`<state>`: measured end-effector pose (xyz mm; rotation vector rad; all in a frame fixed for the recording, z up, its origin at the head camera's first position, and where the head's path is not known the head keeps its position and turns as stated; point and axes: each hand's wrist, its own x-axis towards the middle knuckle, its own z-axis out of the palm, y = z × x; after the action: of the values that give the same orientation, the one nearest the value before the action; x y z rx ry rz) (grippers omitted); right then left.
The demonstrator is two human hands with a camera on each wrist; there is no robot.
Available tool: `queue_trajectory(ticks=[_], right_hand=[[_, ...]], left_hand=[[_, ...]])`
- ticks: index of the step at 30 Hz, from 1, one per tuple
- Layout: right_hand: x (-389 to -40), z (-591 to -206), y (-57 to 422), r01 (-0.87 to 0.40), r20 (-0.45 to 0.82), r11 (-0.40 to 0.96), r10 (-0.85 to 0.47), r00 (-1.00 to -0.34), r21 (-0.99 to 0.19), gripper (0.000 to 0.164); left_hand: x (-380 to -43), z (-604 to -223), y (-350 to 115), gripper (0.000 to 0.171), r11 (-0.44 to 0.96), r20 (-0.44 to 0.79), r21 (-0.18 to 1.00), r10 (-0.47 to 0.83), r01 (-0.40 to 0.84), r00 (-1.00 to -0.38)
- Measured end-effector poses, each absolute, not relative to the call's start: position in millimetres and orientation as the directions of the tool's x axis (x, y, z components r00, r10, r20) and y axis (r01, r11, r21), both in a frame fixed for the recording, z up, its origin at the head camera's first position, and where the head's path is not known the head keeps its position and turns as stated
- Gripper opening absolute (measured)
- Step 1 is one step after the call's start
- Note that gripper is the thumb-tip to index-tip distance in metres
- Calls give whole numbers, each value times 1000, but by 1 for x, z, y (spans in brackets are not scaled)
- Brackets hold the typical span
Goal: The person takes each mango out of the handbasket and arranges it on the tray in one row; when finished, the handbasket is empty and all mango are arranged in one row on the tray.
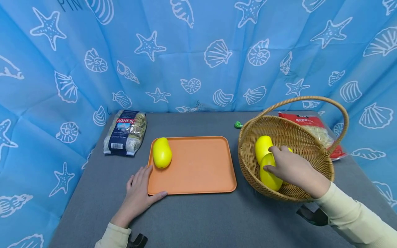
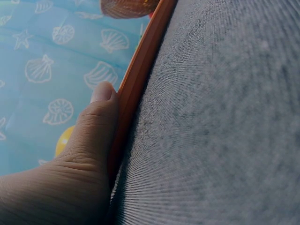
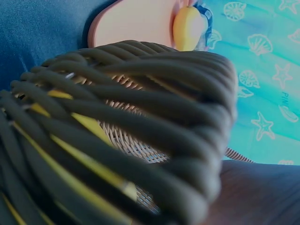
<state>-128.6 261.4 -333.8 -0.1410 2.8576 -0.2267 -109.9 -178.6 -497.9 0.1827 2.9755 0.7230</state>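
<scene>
My left hand [image 1: 138, 189] lies at the near left corner of an orange tray [image 1: 201, 165]. Its fingers are at the left edge and its thumb touches the front rim, as the left wrist view also shows. One yellow mango [image 1: 162, 153] lies in the tray's far left corner. To the right, my right hand [image 1: 291, 167] reaches into a wicker basket [image 1: 248, 168] and grips a yellow mango [image 1: 269, 175], thumb on its near side and fingers over its far side. Another mango [image 1: 263, 148] lies behind it; more yellow shows past my fingers. Basket weave covers much of the right wrist view.
A pasta bag [image 1: 124, 132] lies at the back left. Behind the basket, partly hidden, is a red and clear food packet [image 1: 310, 124]. A small green object [image 1: 238, 125] sits near the back edge. The basket's tall handle [image 1: 305, 99] arches over it. A blue curtain [image 1: 192, 51] hangs behind the table.
</scene>
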Motion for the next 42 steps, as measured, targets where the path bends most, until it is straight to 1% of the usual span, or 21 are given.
queue_trajectory(ticks=[8, 12, 26, 33, 42], right_hand=[[-128, -334, 263, -36, -304, 985, -87, -949, -171, 84], [-125, -335, 263, -18, -331, 982, -80, -940, -187, 88], [-123, -336, 262, 0, -364, 980, -74, -929, -197, 93], [-121, -339, 261, -8, -342, 981, -75, -937, -192, 95], [-121, -341, 262, -32, -328, 978, -100, -939, -205, 92]], left_hand=[[-111, -498, -179, 111, 882, -44, 461, 130, 95, -991], [-111, -497, -180, 111, 880, -37, 465, 133, 100, -990], [-110, -498, -179, 110, 875, -49, 475, 130, 91, -990], [-110, -498, -178, 110, 875, -52, 476, 133, 92, -990], [-110, -497, -178, 110, 874, -53, 477, 129, 88, -990]])
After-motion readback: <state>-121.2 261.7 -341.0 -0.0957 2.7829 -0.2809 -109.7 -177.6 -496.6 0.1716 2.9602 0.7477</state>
